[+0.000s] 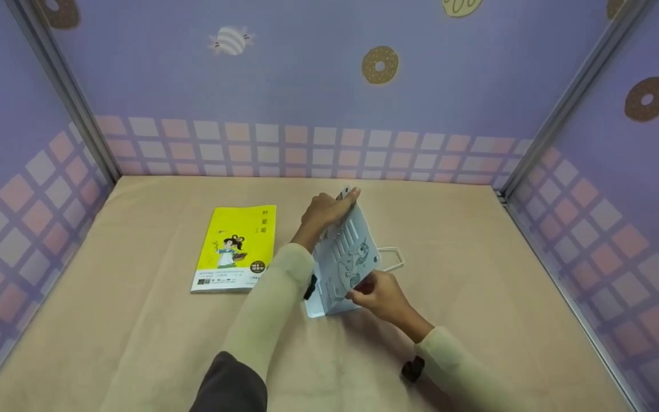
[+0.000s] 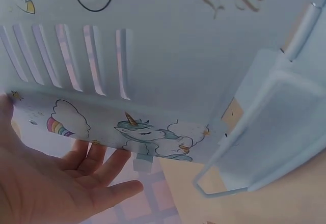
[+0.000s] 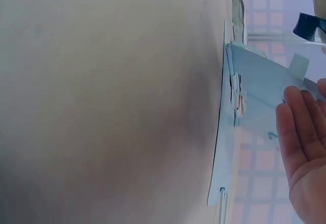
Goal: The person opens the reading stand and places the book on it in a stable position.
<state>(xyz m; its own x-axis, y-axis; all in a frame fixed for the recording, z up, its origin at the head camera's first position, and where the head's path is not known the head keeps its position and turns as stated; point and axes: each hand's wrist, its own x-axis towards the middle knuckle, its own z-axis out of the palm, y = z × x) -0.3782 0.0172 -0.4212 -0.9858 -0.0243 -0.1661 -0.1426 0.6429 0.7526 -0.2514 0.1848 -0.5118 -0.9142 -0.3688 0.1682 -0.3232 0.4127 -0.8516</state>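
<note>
A pale blue book stand (image 1: 358, 254) printed with unicorns stands on the table, its slotted panel tilted up from a flat base (image 1: 316, 306). My left hand (image 1: 324, 214) grips the panel's upper edge. In the left wrist view that hand's fingers (image 2: 109, 168) show at the panel's edge, beneath a rainbow and a unicorn. My right hand (image 1: 385, 296) pinches the panel's near right edge with thumb and fingers. In the right wrist view its fingers (image 3: 300, 127) lie rather straight beside the raised panel. A wire loop (image 1: 401, 257) sticks out to the right behind the panel.
Left of the stand lies a yellow book (image 1: 243, 229) with a cartoon girl on its cover. A peach cloth (image 1: 467, 252) covers the table. Purple patterned walls (image 1: 306, 86) enclose the back and both sides, with metal posts (image 1: 570, 97) at the corners.
</note>
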